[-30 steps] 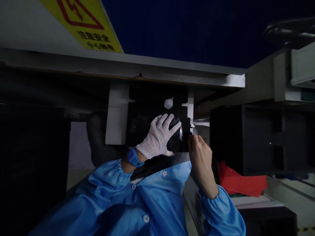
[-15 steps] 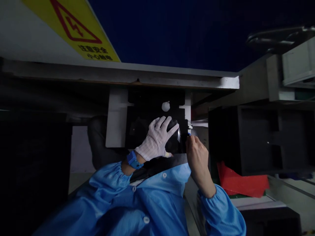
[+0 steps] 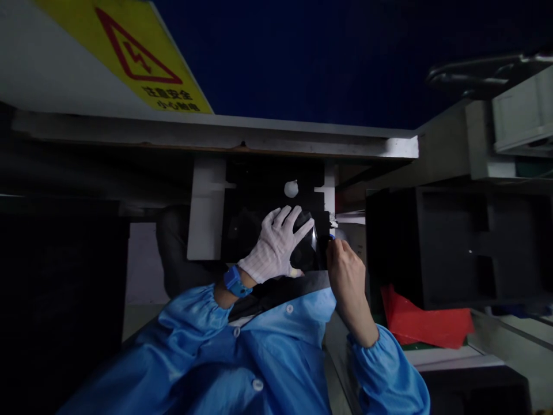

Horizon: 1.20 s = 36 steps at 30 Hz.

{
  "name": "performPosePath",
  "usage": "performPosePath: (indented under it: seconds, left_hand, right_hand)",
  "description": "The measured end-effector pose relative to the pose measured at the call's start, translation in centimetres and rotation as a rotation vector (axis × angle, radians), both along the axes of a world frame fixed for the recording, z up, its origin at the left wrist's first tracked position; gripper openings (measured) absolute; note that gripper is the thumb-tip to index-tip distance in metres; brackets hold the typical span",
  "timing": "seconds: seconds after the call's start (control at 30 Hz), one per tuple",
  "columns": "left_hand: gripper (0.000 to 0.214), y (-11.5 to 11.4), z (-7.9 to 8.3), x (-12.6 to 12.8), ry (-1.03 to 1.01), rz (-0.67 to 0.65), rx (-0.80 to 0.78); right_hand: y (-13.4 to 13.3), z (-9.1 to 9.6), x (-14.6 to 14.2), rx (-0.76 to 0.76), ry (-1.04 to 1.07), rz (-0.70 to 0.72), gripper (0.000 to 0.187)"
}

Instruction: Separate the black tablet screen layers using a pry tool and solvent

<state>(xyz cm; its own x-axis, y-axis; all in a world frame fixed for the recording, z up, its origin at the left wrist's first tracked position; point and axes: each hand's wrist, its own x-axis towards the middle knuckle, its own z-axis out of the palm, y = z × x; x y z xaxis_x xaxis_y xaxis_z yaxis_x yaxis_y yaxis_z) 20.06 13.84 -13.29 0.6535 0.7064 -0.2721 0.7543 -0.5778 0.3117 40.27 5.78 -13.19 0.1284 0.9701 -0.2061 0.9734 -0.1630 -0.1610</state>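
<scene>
My left hand (image 3: 277,242), in a white striped glove with a fingertip showing, lies spread on a glossy dark sheet (image 3: 307,253). Beneath it is a black board or fixture (image 3: 268,199) on a white base plate (image 3: 206,210). A round whitish disc (image 3: 291,188) sits on the black surface above my fingers. My bare right hand (image 3: 346,266) is closed at the board's right edge. A small blue tip (image 3: 332,236) pokes out past its fingers; the rest of that item is hidden in the grip.
A pale ledge (image 3: 216,134) runs below a dark blue panel (image 3: 302,63) bearing a yellow electric-shock warning sign (image 3: 142,63). To the right stand black trays (image 3: 458,248), with a red sheet (image 3: 427,320) below. A dark block (image 3: 60,288) fills the left side.
The whole view has shifted very slightly. Both hands hold their places on and beside the black board, with no clear movement.
</scene>
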Motion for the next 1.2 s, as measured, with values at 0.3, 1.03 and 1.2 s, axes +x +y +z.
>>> performPosePath:
  seconds: [0.3,1.03,1.2]
  left_hand:
    - [0.138,0.1,0.1,0.0,0.005,-0.002,0.004]
    - [0.139,0.1,0.2,0.1,0.020,-0.005,0.000]
    - [0.142,-0.1,-0.2,0.0,-0.002,0.002,0.033]
  right_hand:
    - [0.0,-0.1,0.1,0.010,0.041,-0.027,0.027]
    - [0.0,-0.7,1.8,0.087,0.274,-0.056,0.036]
    - [0.2,-0.7,2.0,0.104,0.321,-0.055,0.039]
